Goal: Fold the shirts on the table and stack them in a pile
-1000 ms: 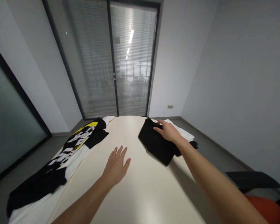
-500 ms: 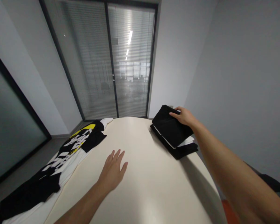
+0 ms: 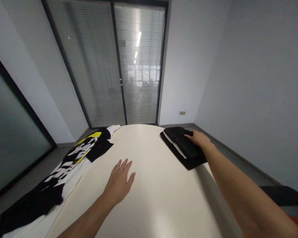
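While stretched toward the far right of the counter (image 3: 149, 185), set the right grip (image 3: 200, 138) on the black folded garment (image 3: 180, 140), with thumb on top and fingers partly hidden; could not tell whether closed on the cloth or merely resting. Held the left grip (image 3: 119, 180) open and unladen at the near middle, well apart from any cloth. Placed the black folded garment uppermost in a pile at far right, over a white layer (image 3: 174, 145) and a lower black layer (image 3: 188, 164). Judged from the present lay, counted as done the folding and piling at far right, though without confirming release of the top piece; counted as left the printed black shirt (image 3: 57, 177) and the white cloth (image 3: 75, 175) beneath, both spread along the left side. Directed the pile's long axis from far left to near right, with a short side toward near right; could not identify any collar end.
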Action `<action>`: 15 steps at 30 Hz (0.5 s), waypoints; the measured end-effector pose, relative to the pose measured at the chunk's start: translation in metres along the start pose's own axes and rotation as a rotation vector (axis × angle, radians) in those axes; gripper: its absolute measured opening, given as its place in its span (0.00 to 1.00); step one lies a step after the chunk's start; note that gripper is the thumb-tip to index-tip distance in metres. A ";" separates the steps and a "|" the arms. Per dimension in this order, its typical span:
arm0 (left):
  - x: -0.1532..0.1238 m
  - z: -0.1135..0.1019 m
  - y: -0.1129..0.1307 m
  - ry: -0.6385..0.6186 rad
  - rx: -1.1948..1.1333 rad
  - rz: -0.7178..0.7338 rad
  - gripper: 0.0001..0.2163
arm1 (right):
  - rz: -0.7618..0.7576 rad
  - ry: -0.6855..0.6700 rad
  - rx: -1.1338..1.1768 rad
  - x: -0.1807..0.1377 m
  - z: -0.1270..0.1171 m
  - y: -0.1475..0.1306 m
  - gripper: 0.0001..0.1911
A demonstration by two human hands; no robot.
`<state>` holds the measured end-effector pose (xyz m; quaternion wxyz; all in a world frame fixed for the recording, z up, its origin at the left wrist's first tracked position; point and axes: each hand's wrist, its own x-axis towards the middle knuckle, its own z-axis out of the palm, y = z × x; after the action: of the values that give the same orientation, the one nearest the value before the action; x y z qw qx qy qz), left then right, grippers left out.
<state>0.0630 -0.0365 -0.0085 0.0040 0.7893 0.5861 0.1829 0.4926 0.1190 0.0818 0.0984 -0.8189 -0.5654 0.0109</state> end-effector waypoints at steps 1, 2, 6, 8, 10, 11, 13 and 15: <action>0.000 -0.001 0.001 0.000 0.001 -0.001 0.25 | 0.006 0.057 -0.021 -0.003 -0.004 -0.006 0.32; 0.000 -0.002 0.001 -0.003 0.003 -0.003 0.25 | -0.006 0.128 -0.039 -0.007 -0.008 -0.012 0.31; -0.001 -0.006 0.003 -0.021 -0.007 -0.009 0.25 | -0.175 0.229 -0.031 -0.024 -0.018 -0.045 0.31; -0.001 -0.006 0.003 -0.021 -0.015 -0.008 0.25 | -0.247 0.185 -0.030 -0.032 -0.019 -0.064 0.33; -0.002 -0.005 0.002 -0.013 -0.021 -0.005 0.25 | -0.298 0.186 -0.044 -0.040 -0.015 -0.082 0.34; -0.002 -0.005 0.001 -0.007 -0.024 -0.003 0.25 | -0.308 0.186 -0.053 -0.043 -0.013 -0.091 0.34; -0.002 -0.004 -0.001 0.002 -0.027 0.002 0.24 | -0.292 0.172 -0.071 -0.047 -0.007 -0.105 0.30; -0.002 -0.003 -0.002 0.009 -0.024 0.003 0.24 | -0.244 0.149 -0.067 -0.048 -0.002 -0.114 0.23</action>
<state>0.0602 -0.0386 -0.0064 0.0106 0.7891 0.5829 0.1934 0.3698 0.1134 0.0987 0.1130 -0.7455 -0.6518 -0.0808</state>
